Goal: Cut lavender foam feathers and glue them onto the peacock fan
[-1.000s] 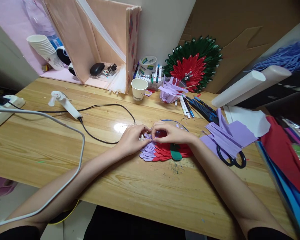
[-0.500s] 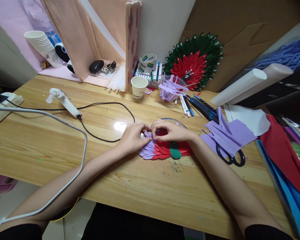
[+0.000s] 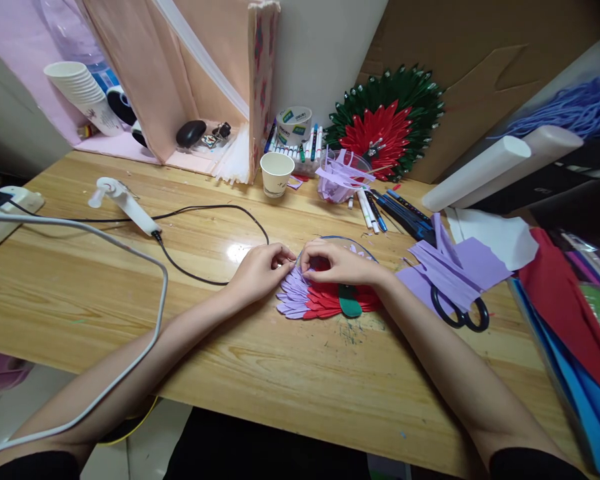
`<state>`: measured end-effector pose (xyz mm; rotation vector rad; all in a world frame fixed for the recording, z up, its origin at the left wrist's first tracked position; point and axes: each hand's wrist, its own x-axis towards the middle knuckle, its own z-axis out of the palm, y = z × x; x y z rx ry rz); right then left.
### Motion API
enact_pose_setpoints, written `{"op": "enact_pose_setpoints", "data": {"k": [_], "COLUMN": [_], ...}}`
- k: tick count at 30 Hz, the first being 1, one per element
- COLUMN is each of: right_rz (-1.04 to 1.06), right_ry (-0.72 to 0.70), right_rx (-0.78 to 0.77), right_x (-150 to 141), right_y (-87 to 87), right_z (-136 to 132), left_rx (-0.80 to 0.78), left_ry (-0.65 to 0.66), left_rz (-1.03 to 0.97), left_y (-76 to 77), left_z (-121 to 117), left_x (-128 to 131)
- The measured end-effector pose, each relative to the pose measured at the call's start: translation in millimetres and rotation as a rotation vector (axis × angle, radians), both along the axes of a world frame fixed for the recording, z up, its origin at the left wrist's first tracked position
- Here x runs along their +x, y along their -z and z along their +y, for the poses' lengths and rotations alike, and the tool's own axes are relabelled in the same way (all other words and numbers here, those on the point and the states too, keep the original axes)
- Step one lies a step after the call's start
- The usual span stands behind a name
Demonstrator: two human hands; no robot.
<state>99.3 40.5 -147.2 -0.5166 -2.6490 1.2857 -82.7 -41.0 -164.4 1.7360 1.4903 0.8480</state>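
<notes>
Pale wood fills most of my feed: a table [image 3: 280, 380], with brown cardboard [image 3: 430, 37] standing at its far right and a red-and-green fan ornament [image 3: 385, 123] in front of that. Around the middle lies a petalled craft [image 3: 323, 303], purple on its left, red to the right, a green tab [image 3: 350, 301] over the red. From my remote seat I see the left hand [image 3: 263, 272] at its far left edge, thumb and forefinger bent together, and the right hand [image 3: 335, 262] arched over it, pinching at the purple part. Whether either pinch grips anything I cannot tell; the fingers hide it. I judge the step to be fine work on the purple petals; the next move seems to call for a light touch that leaves neighbouring petals undisturbed. Purple sheets [image 3: 457, 270] and scissors [image 3: 463, 321] lie rightward (handles facing the near side).
</notes>
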Motion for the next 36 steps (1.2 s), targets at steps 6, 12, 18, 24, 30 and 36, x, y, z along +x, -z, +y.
{"op": "enact_pose_setpoints", "data": {"k": [6,12,18,24,30,36], "right_rz": [-0.005,-0.009,-0.004,0.012,0.011,0.005], "right_ry": [0.025,0.031,0.029,0.019,0.02,0.02], "right_rx": [0.068,0.093,0.082,0.047,0.031,0.025], "right_x": [-1.5,-1.9,-0.5,0.4,1.1,0.8], "right_y": [2.3,2.6,4.1,5.8,5.3,5.5], "right_z": [-2.5,-3.6,-2.3,-0.4,0.5,1.1], "left_rx": [0.042,0.027,0.002,0.067,0.101,0.162], "left_ry": [0.03,0.064,0.174,0.248,0.243,0.318], "left_rz": [0.079,0.028,-0.074,-0.063,-0.031,0.033], "left_y": [-1.5,-1.4,4.3,4.1,3.6,3.5], "left_z": [-0.2,1.5,7.4,12.0,12.7,14.5], "left_x": [-0.5,-4.6,-14.9,-20.1,-20.7,-21.1]}}
